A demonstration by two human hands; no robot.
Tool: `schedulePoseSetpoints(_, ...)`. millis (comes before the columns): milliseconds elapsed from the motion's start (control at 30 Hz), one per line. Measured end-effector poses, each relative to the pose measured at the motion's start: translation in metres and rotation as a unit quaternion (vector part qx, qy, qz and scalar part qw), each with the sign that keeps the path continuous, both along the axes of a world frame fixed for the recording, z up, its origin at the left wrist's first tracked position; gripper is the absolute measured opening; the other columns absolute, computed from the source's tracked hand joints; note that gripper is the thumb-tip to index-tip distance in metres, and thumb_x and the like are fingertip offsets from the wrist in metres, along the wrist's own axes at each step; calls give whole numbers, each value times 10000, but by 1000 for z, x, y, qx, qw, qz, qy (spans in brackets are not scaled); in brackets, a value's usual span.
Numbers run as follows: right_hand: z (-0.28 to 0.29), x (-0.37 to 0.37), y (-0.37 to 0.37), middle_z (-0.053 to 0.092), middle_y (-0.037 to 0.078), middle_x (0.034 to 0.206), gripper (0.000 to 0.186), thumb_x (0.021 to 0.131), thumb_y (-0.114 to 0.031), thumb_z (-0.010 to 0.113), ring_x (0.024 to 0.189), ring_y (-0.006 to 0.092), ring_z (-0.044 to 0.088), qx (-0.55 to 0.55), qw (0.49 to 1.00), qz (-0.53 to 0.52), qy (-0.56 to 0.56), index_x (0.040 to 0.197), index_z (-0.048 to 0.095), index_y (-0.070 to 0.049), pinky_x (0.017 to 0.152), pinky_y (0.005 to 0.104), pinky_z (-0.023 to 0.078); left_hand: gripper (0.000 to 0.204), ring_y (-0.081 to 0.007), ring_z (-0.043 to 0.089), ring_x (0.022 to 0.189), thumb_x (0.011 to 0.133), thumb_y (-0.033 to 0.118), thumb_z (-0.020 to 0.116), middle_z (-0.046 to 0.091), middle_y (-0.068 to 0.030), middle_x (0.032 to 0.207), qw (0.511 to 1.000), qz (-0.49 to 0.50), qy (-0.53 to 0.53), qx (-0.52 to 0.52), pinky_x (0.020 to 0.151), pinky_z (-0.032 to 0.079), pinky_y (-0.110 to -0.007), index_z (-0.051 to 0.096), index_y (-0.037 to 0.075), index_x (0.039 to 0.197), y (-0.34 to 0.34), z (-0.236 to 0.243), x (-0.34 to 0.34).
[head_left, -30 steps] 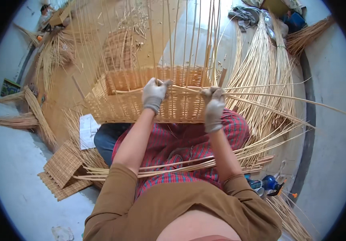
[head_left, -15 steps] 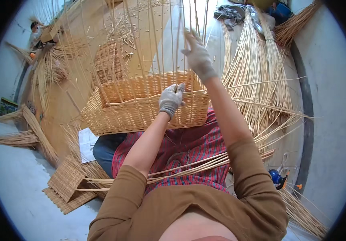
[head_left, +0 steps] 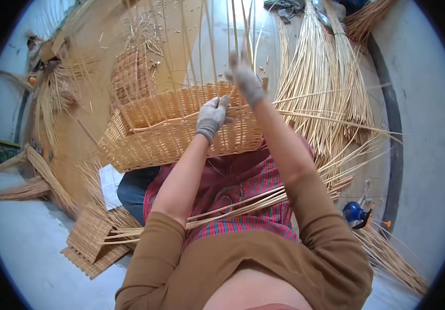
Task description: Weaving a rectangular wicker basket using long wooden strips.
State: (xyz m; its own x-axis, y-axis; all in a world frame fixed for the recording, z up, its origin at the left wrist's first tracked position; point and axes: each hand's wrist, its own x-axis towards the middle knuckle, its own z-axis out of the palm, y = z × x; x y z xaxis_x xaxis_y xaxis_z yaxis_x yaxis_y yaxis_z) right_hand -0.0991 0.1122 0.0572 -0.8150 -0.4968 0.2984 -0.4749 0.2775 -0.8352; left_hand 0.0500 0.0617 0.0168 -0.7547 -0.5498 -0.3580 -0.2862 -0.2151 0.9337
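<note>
A half-woven wicker basket (head_left: 176,137), pale yellow and rectangular, lies tilted across my lap. Tall thin upright rods (head_left: 210,51) rise from its walls. My left hand (head_left: 212,116), in a grey-white glove, is closed on the near rim right of the middle, its thumb on top. Just beyond the rim, my right hand (head_left: 245,80), gloved too, is raised among the upright rods at the basket's right end. Motion smears its fingers, so its grip is unclear. Long loose rods (head_left: 331,116) run out rightward from the rim beneath my right forearm.
Bundles of pale rods (head_left: 320,67) spread over the floor at right, near the wall. More rods (head_left: 248,206) lie across my red striped apron (head_left: 232,227). Woven panels (head_left: 90,232) sit at lower left, a blue bottle (head_left: 354,213) at right. Another person (head_left: 34,51) is far left.
My right hand has come down and slightly left toward the rim. My left hand still grips the rim; it and the basket appear shifted a little left and up in the view.
</note>
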Motion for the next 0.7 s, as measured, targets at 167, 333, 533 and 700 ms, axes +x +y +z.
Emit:
schedulePoseSetpoints(167, 34, -36, 36, 596, 128, 1027, 203, 1030, -120, 546, 813, 251, 607, -1, 999, -7, 31, 1213, 565, -35, 718, 374, 552, 326, -164, 699, 691, 1023, 355, 740, 729, -76, 828, 998, -5, -57, -23, 580, 647, -349, 739, 29, 995, -15, -4, -4)
schedulePoseSetpoints(333, -37, 22, 177, 528, 8, 775, 247, 1143, -288, 517, 651, 145, 537, -442, 823, -140, -329, 1175, 543, -44, 762, 387, 646, 309, -148, 706, 677, 946, 337, 823, 745, -85, 796, 981, -33, -54, -184, 587, 619, -333, 751, 43, 885, -10, -17, -5)
schedulePoseSetpoints(533, -8, 63, 191, 751, 117, 967, 175, 1007, -239, 634, 927, 264, 743, 352, 914, 154, -127, 1068, 711, -93, 835, 403, 603, 354, -215, 728, 1015, 1045, 93, 681, 690, -120, 1235, 993, -31, 93, 59, 819, 686, -395, 602, 60, 1388, -7, -10, 4)
schedulePoseSetpoints(700, -29, 229, 170, 773, 145, 1117, 370, 941, -445, 658, 1087, 340, 729, 390, 739, 538, -111, 1138, 800, -166, 947, 444, 575, 530, -246, 547, 1367, 1077, 113, 629, 518, -211, 1532, 977, -44, 201, 48, 1045, 595, -411, 465, 112, 1580, -11, 0, 69)
